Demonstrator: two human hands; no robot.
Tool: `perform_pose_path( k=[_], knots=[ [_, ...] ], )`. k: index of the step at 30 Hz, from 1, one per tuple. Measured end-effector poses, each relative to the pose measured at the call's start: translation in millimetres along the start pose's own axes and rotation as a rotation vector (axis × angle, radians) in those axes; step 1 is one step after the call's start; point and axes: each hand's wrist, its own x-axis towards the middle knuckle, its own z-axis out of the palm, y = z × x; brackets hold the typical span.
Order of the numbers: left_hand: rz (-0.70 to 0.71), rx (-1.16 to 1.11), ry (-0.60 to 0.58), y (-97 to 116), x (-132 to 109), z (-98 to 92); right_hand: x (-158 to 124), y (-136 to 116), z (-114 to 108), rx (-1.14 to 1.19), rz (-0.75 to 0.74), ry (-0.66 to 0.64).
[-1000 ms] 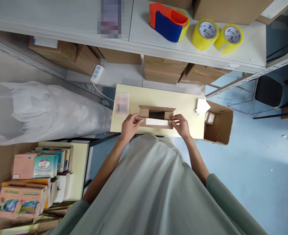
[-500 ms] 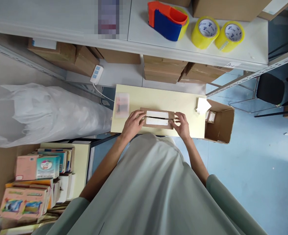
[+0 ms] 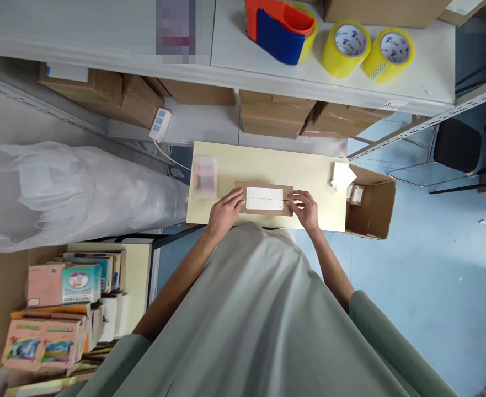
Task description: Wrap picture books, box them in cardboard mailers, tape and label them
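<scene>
A small brown cardboard box [image 3: 264, 212] with a white label across its top lies on the pale yellow table [image 3: 267, 160]. Its two top flaps meet in a thin line through the label. My left hand [image 3: 225, 209] holds the box's left end, fingers pressed together on it. At the right end, my right hand [image 3: 304, 209] grips the edge with bent fingers. A translucent pinkish case [image 3: 205, 177] lies left of my left hand. White paper pieces [image 3: 342, 176] are at the table's right edge.
An open carton [image 3: 375, 207] stands right of the table. Above, a shelf holds an orange-and-blue tape dispenser [image 3: 278, 33] and yellow tape rolls [image 3: 346, 48]. Wrapped plastic [image 3: 81, 193] is at left, with books [image 3: 46, 342] below. A power strip [image 3: 160, 124] lies behind.
The dark gap between the box's top flaps has closed to a thin line. Both hands stay at the box's ends. The view has shifted slightly.
</scene>
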Motion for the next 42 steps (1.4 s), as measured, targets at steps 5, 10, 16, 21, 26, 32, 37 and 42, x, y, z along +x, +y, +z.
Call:
perform_pose_path(
  k=[5,10,16,21,26,32,37,42],
  knots=[
    [-0.041,0.020,0.041,-2,0,3.1,9,9,4,0.103,0.036,-0.011],
    [-0.199,-0.040,0.135,-5,6,9.1,9,10,-1,0.106,0.040,-0.045],
    [-0.193,0.028,0.111,-8,9,13.3,6,16,-3,0.180,0.052,-0.091],
    [-0.109,0.169,0.083,-10,7,10.6,4,20,5,0.252,0.027,-0.020],
    [-0.089,0.192,0.120,-12,4,16.2,8,19,2,0.255,0.018,0.010],
    [-0.150,0.141,0.205,-10,8,26.8,14,22,-3,0.195,0.037,-0.023],
    [-0.210,0.102,0.247,-6,7,29.4,13,23,-3,0.125,-0.014,-0.031],
    [-0.294,0.015,0.302,2,5,31.5,10,22,-4,0.016,-0.102,-0.018]
  ],
)
